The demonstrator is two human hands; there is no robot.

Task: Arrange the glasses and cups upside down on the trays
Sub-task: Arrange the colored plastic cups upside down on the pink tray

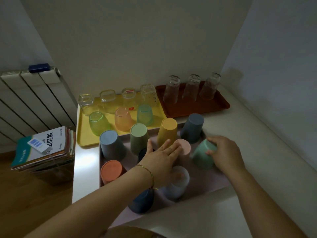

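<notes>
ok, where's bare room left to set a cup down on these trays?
Brown tray: front half bare, before the three tall glasses. Yellow tray: only its front-left corner. Lilac tray: a patch between frosted cup and green cup; its middle is crowded: cups, left hand, right hand.

Trays: three, namely yellow tray [80, 134], brown tray [188, 110] and lilac tray [204, 182].
Tall clear glasses [191, 88], upper right: three.
Short clear glasses [107, 100], centre left: four.
Tinted glasses [122, 120]: three.
Plastic cups [167, 131], lower centre: ten, including one mint cup [200, 155].
Hands: two, left hand [159, 158] and right hand [226, 152].
Book stack [44, 148], left edge: one.
</notes>
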